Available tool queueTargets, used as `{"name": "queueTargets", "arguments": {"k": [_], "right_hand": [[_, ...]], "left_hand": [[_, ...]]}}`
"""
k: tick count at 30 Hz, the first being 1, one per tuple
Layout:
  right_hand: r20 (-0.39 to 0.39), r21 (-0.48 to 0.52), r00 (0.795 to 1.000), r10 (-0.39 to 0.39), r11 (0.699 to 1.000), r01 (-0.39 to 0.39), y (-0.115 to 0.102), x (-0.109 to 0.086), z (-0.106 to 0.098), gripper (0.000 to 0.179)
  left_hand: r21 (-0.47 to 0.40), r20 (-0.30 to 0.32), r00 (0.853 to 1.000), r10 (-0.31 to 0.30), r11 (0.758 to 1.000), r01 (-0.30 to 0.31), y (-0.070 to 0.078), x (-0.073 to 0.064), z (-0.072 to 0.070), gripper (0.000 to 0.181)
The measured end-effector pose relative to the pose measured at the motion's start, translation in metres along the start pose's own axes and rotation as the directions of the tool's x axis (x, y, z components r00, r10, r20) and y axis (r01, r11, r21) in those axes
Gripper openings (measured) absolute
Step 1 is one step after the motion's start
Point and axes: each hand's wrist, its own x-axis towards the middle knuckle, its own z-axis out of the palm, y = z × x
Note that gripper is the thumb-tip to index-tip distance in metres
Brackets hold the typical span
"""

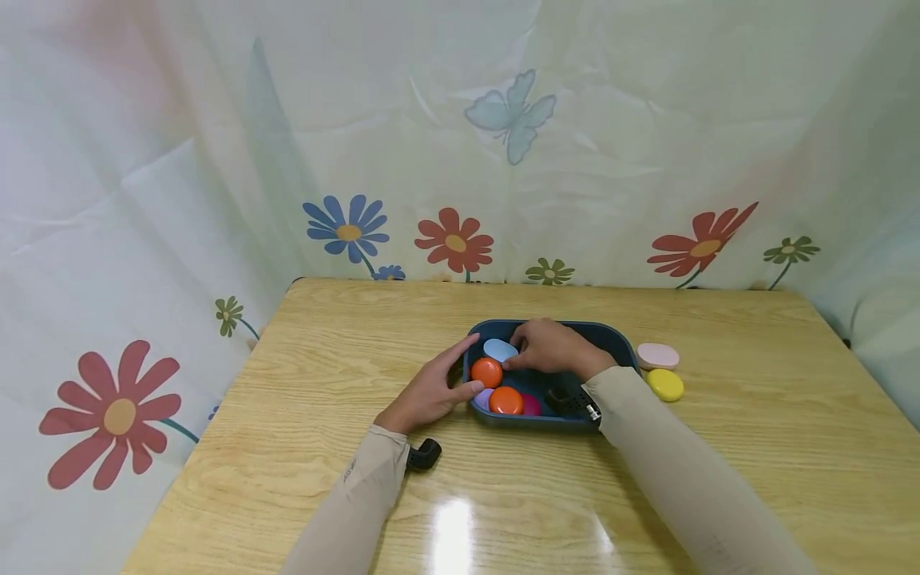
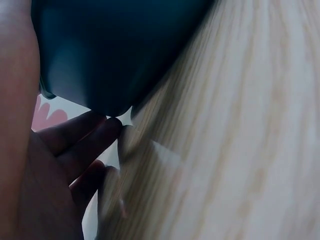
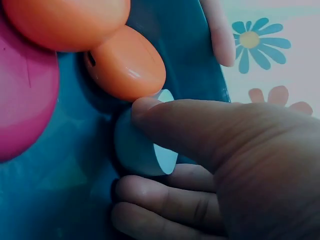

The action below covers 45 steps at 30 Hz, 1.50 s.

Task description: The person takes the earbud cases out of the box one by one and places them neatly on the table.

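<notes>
At the middle of the table stands a dark blue tray (image 1: 535, 422) with smooth, rounded pieces inside. My right hand (image 1: 553, 346) reaches into it and pinches a light blue oval piece (image 1: 500, 350), thumb on one side and fingers on the other. In the right wrist view this light blue piece (image 3: 137, 142) shows a flat, pale face. An orange rounded piece (image 3: 131, 65) lies right against it. My left hand (image 1: 431, 393) is spread at the tray's left end, fingertips (image 2: 112, 125) touching the tray's outer wall (image 2: 95, 85).
Also in the tray are another orange piece (image 1: 506, 401), a lilac piece (image 1: 483, 398) and a magenta piece (image 1: 531, 405). Beyond its right end, a pale pink oval piece (image 1: 657, 355) and a yellow piece (image 1: 665, 385) lie on the wooden table (image 1: 345, 343). A flowered curtain hangs behind.
</notes>
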Motion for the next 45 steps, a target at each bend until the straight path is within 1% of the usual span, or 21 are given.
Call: {"name": "queueTargets", "arguments": {"k": [5,6,12,18,23,26,28,34,42,45], "right_hand": [[0.006,-0.018,1.000,0.010,1.000,-0.010,0.000,0.001,0.000,0.047],[0.005,-0.021,1.000,0.009,1.000,-0.008,0.000,0.000,-0.001,0.047],[-0.003,-0.031,1.000,0.003,1.000,-0.003,-0.001,-0.003,-0.006,0.044],[-0.027,-0.021,1.000,-0.004,1.000,0.003,-0.001,-0.007,-0.012,0.046],[-0.065,0.063,0.998,-0.024,0.998,0.028,0.001,-0.014,-0.018,0.044],[-0.103,0.127,0.994,-0.042,0.990,0.055,0.003,-0.022,-0.022,0.044],[-0.133,0.173,0.990,-0.041,0.983,0.064,0.004,-0.029,-0.024,0.044],[-0.217,0.296,0.975,-0.044,0.949,0.108,0.008,-0.045,-0.029,0.043],[-0.241,0.409,0.970,-0.011,0.906,0.112,0.012,-0.060,-0.029,0.048],[-0.268,0.446,0.963,0.001,0.886,0.123,0.016,-0.065,-0.028,0.048]], "left_hand": [[0.002,0.000,1.000,-0.005,1.000,0.005,0.000,0.001,0.000,0.072],[0.006,-0.004,1.000,-0.001,1.000,0.001,-0.005,0.003,0.001,0.072],[-0.005,-0.001,1.000,-0.002,1.000,0.002,-0.003,0.004,-0.001,0.072],[-0.016,-0.005,1.000,0.009,1.000,-0.009,-0.004,0.005,-0.001,0.072],[-0.023,-0.012,1.000,0.013,1.000,-0.013,-0.002,0.005,0.000,0.071],[-0.020,-0.011,1.000,0.013,1.000,-0.014,-0.002,0.005,0.001,0.071],[-0.015,-0.011,1.000,0.004,1.000,-0.004,-0.001,0.004,0.001,0.071],[-0.012,-0.013,1.000,-0.010,1.000,0.009,-0.002,0.003,0.001,0.071],[-0.030,-0.013,1.000,-0.008,1.000,0.007,-0.005,0.001,0.003,0.072],[-0.032,-0.012,1.000,-0.006,0.999,0.006,-0.005,0.001,0.002,0.072]]}}
